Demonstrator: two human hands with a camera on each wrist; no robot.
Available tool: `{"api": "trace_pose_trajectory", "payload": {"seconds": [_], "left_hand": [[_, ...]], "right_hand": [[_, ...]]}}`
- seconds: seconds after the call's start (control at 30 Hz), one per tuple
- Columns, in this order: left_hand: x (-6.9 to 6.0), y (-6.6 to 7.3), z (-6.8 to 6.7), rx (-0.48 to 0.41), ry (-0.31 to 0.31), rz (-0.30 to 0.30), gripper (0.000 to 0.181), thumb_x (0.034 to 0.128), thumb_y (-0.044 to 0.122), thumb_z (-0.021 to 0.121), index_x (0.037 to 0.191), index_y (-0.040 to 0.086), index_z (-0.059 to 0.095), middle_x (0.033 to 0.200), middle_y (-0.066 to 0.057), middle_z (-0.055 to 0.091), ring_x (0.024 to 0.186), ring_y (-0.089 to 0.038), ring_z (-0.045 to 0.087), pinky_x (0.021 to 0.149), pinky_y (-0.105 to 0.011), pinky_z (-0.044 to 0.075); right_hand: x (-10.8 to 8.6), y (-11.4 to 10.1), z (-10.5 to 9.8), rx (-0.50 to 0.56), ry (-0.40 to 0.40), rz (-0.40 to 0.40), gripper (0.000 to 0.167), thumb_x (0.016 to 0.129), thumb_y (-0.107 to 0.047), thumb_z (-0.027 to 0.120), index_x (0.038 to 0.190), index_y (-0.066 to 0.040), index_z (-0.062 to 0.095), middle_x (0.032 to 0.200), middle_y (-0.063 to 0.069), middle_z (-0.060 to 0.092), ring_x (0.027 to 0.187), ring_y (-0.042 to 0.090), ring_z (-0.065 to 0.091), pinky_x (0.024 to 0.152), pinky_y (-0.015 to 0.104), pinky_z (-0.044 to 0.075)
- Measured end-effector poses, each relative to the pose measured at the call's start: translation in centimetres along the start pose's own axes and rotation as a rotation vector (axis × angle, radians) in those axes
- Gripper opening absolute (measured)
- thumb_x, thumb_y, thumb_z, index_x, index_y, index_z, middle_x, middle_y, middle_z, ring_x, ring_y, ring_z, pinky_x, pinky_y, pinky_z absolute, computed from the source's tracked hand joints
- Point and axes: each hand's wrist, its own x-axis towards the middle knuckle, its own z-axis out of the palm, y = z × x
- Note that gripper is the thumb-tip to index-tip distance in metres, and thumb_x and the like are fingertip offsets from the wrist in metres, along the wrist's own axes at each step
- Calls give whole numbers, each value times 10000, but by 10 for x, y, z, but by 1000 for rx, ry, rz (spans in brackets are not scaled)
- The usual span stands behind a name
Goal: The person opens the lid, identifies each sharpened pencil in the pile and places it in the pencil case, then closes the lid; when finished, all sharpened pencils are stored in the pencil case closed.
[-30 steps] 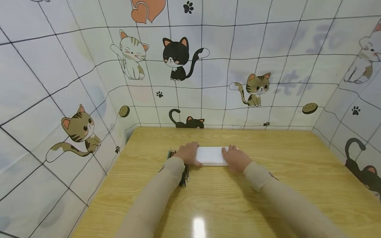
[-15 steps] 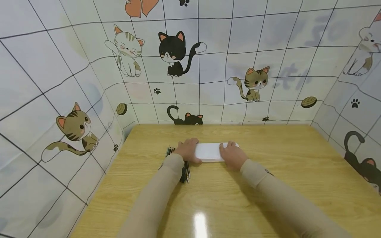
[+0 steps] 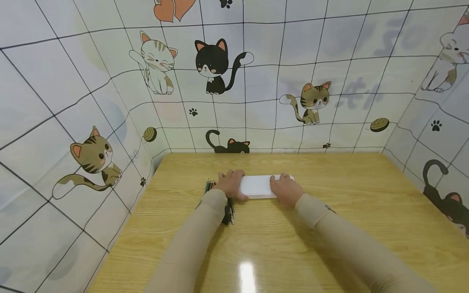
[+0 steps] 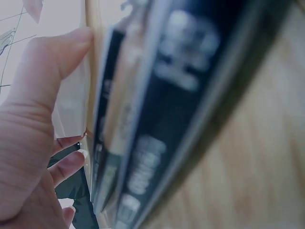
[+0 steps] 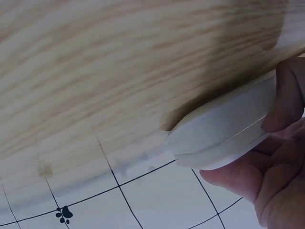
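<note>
pass: table (image 3: 351,195) right of box (image 3: 255,186) | blocked: pencils (image 4: 167,105) left, wall (image 3: 264,85) behind

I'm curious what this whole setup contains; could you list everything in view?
White case: one, white, on the table between the hands
Pencils: several, mostly dark, on the table left of the case, partly hidden by the left arm
Dark item: one, black, beside the pencils, unclear
Table: one, yellowish wood, beneath everything
Wall covering: white with black grid lines, behind and at both sides, printed with cats, paw prints, balls and orange hearts
Sleeves: two, beige, foreground
Left hand: one, gripping the case's left end
Right hand: one, gripping its right end
</note>
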Motion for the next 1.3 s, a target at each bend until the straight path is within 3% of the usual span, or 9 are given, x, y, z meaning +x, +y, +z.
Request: {"api": "trace_pose_trajectory", "payload": {"seconds": [0.17,0.47,0.73,0.83,0.9,1.0,1.17,1.3], "left_hand": [[3,-2,0,20,15,-14,971,642,603,900,1417,191,486,1346,22,572,1180,-237,496,959,-537,281],[1,-7,3,-31,-9,-41,992,647,585,907,1446,203,458,1363,31,560,1150,-230,488,935,-518,266],[2,-5,3,-58,-19,-45,996,638,608,904,1438,206,469,1333,35,566,1139,-226,504,940,-532,274],[0,-6,3,-84,-41,-64,1003,643,590,911,1456,226,450,1373,52,543,1194,-223,484,986,-554,260],[-1,-6,3,-100,-56,-79,1005,651,572,916,1469,240,436,1396,59,529,1223,-230,469,1000,-565,249],[-4,-6,1,-122,-66,-88,1027,658,556,919,1498,261,406,1425,47,513,1261,-246,450,1002,-562,244],[-8,-2,-5,-152,-79,-113,1088,672,534,923,1545,279,327,1468,-26,483,1323,-268,420,1020,-549,236],[-12,2,-10,-173,-97,-133,1092,689,516,919,1552,271,297,1484,-70,463,1350,-274,402,1029,-547,244]], "right_hand": [[4,5,1,8,30,-18,583,771,-105,765,1271,133,582,960,336,687,861,506,670,682,531,591],[9,14,-10,8,-15,-90,514,814,-118,777,1239,113,605,851,168,699,735,300,671,699,417,587],[3,24,-8,76,-19,-59,458,812,-119,677,1234,53,625,776,113,644,651,238,597,633,410,558],[1,33,-12,201,-89,-24,467,834,-162,647,1262,21,610,943,158,692,785,294,656,726,461,564],[-1,42,-16,312,-162,13,510,858,-190,632,1326,6,580,1136,189,691,972,352,674,853,504,545],[-5,56,-21,477,-231,51,597,877,-184,606,1428,27,516,1367,232,599,1210,421,594,1002,553,470],[-14,72,-25,729,-229,65,459,948,-156,542,1381,-5,548,1395,234,558,1278,426,528,1025,578,429],[-21,79,-23,835,-180,18,366,1041,-188,550,1348,12,568,1375,236,567,1283,448,513,1042,608,409]]}}
